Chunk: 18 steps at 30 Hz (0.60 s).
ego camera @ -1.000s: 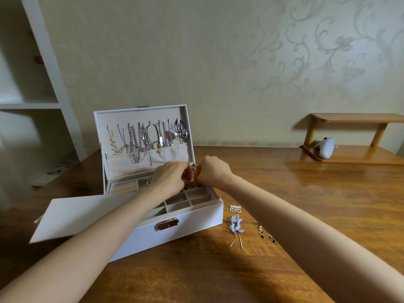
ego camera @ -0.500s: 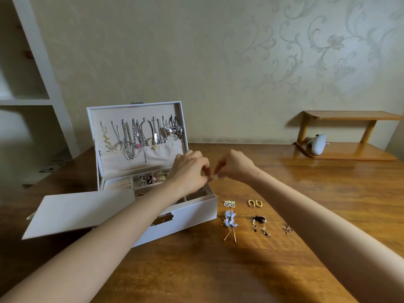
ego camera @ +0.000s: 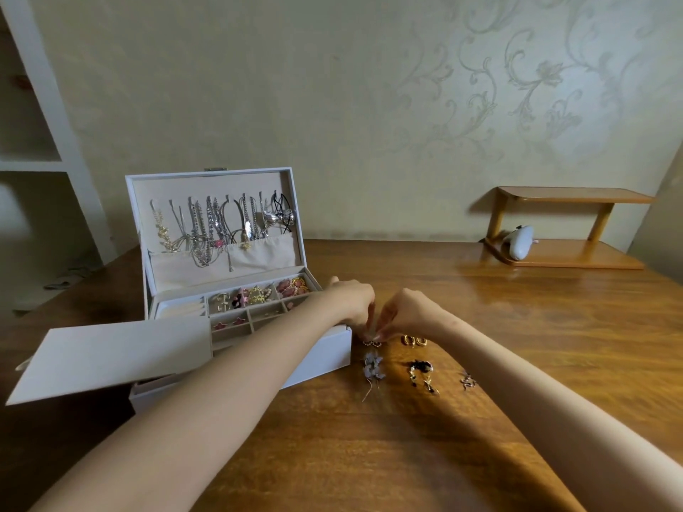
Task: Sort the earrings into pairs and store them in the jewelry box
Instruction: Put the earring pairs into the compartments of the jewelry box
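A small pair of beaded earrings (ego camera: 371, 342), dark and curved, is seen on the wooden worktop (ego camera: 369, 456) just beside the right front corner of the jewelry box (ego camera: 321, 349). The two hands are brought close together above it. The left hand (ego camera: 351, 301) and the right hand (ego camera: 410, 312) are both curled downward, and the pair is pinched at its top by the fingertips of each.

More earrings are laid out in pairs near the hands: gold hoop earrings (ego camera: 414, 341) just right of the beaded pair, lilac flower earrings (ego camera: 372, 367) with long stems in front of it, black and gold earrings (ego camera: 421, 371) beside those, and small dark earrings (ego camera: 467, 380) furthest right, against the right forearm.

The box is white with a beige lining. Its lid (ego camera: 214, 186) is stood upright and hung with necklaces (ego camera: 214, 230). Pink flower pieces, gold pieces and rings are held in its rear compartments, and a small pink pair in a nearer one. A flat white panel (ego camera: 111, 356) is laid over the box's left front. A wooden shelf (ego camera: 565, 230) with a white object (ego camera: 519, 242) is placed at the far right.
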Available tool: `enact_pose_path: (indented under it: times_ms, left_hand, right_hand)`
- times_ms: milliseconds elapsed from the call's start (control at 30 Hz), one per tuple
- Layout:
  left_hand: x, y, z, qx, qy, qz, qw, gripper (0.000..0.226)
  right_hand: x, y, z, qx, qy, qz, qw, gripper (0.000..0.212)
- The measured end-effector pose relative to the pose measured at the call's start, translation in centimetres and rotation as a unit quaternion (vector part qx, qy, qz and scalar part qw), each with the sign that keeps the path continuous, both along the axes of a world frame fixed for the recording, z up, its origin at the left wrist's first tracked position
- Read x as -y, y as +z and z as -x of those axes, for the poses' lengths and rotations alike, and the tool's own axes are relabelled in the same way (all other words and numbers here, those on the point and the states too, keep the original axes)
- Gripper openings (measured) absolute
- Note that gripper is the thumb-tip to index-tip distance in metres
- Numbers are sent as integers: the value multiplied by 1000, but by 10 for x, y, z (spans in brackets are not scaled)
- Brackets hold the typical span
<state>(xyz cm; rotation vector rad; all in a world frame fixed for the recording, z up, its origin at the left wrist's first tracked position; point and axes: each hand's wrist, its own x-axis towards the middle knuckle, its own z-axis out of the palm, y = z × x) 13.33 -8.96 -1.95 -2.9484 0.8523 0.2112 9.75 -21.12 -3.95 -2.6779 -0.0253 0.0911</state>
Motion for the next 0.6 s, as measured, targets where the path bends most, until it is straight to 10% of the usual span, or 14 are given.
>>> enact_pose_path:
  times_ms: [600]
  left_hand:
    - [-6,2,0,91,9,71,993,12]
  right_hand:
    - [2,10,2,83,-4,-37,996,14]
